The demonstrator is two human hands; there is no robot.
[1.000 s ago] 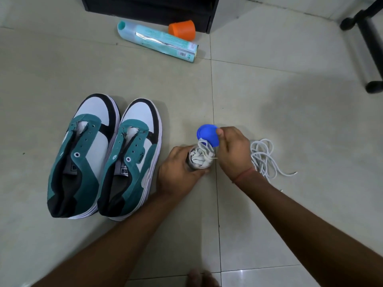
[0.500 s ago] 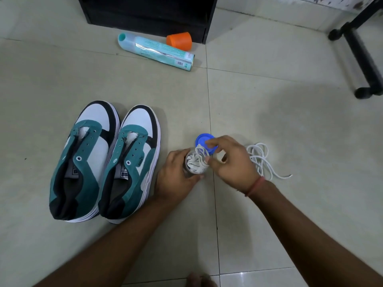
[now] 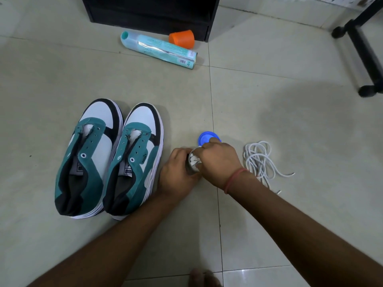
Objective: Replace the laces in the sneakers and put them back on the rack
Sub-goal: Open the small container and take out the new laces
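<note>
Two teal, white and black sneakers, the left one [image 3: 89, 156] and the right one [image 3: 132, 160], stand side by side on the tiled floor with bare eyelets. To their right my left hand [image 3: 178, 172] grips a small jar [image 3: 191, 171] stuffed with white laces [image 3: 194, 161]. My right hand [image 3: 219, 162] is over the jar's mouth, fingers curled down onto those laces. A blue lid [image 3: 207, 138] lies just beyond my right knuckles, partly hidden by them. A loose bundle of white lace [image 3: 259, 160] lies on the floor to the right of my right wrist.
The black rack [image 3: 151, 13] stands at the back. In front of it lie a teal spray can [image 3: 159, 49] and an orange cap [image 3: 182, 39]. Black stand legs [image 3: 362, 48] cross the back right corner. My toes [image 3: 203, 278] show at the bottom edge.
My right hand held the blue lid up a second ago. The lid is now down beyond the jar, and the hand has moved left over the jar's mouth onto the laces.
</note>
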